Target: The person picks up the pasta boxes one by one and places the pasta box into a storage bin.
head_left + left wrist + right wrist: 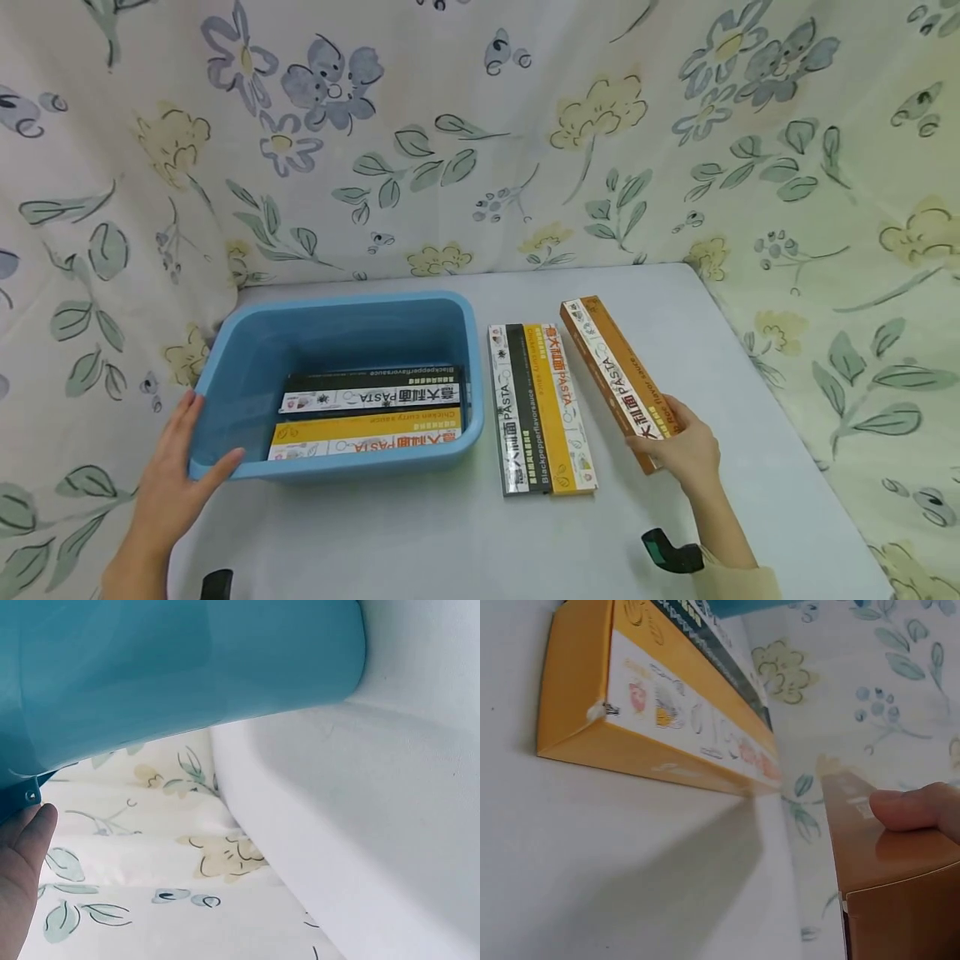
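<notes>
My right hand (686,454) grips the near end of a brown pasta box (615,375), thumb on one side and fingers on the other. In the right wrist view the thumb (907,808) presses on the box's brown side. My left hand (167,479) rests at the near-left corner of a blue plastic bin (360,471), its fingers straight and spread against the rim. The left wrist view has those fingertips (43,825) touching the rim. Inside the bin lie a black pasta box (371,379) and a yellow pasta box (367,425).
Between bin and right hand, another black pasta box (513,408) and yellow pasta box (558,408) lie side by side on the white table (420,542). A floral curtain (480,167) hangs behind and along the sides. Dark curved pieces (671,554) show near the wrists.
</notes>
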`<state>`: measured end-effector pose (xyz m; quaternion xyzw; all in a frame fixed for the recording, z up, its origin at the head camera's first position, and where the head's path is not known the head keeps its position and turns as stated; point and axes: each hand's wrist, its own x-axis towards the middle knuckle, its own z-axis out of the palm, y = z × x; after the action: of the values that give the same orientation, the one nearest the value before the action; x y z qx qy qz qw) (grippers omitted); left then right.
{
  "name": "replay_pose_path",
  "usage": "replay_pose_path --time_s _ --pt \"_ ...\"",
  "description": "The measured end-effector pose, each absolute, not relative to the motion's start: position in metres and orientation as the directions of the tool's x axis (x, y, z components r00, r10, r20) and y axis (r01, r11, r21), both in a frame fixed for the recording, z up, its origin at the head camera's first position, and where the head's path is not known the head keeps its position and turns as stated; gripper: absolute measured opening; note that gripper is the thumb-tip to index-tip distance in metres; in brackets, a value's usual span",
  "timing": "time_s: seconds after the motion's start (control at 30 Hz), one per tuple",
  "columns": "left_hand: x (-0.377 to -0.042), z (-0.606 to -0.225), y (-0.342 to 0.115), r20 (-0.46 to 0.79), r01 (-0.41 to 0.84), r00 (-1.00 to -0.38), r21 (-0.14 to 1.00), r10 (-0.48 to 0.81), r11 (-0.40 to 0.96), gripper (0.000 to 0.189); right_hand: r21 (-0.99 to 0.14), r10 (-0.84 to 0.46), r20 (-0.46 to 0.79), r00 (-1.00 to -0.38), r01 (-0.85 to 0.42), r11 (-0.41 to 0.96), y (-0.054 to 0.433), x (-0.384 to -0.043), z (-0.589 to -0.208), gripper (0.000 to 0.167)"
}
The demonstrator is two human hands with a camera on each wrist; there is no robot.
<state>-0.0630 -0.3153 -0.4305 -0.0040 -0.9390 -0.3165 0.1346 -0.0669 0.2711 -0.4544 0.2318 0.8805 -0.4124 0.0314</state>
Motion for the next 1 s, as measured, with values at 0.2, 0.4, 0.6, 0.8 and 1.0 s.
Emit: replay_pose_path --time_s 0.2,0.4,0.6,0.8,1.0 --pt "-0.063 -0.429 -0.315 0.260 0.099 -0.963 0.595 -0.074 0.797 0.081 -0.701 0.347 -0.169 -0.923 0.360 0.616 0.272 -0.072 -0.428 0.097" --pt "-0.063 -0.429 -0.315 0.252 0.089 -0.964 0.598 -0.082 0.796 0.082 -0.703 0.276 -0.076 -0.958 0.248 0.667 0.271 -0.073 -0.404 0.095" --pt "-0.062 -0.429 -0.315 0.249 0.084 -0.965 0.597 -0.085 0.798 0.083 -0.725 0.208 -0.010 -0.978 0.151 0.672 0.261 -0.071 -0.387 0.096" --pt "-0.063 -0.429 -0.315 0.255 0.090 -0.963 0.600 -0.083 0.795 0.082 -0.753 0.163 0.047 -0.986 0.072 0.654 0.245 -0.068 -0.373 0.095" --pt "-0.063 -0.428 -0.314 0.249 0.084 -0.965 0.600 -0.085 0.796 0.083 -0.795 0.091 0.062 -0.994 0.006 0.607 0.234 -0.067 -0.365 0.093"
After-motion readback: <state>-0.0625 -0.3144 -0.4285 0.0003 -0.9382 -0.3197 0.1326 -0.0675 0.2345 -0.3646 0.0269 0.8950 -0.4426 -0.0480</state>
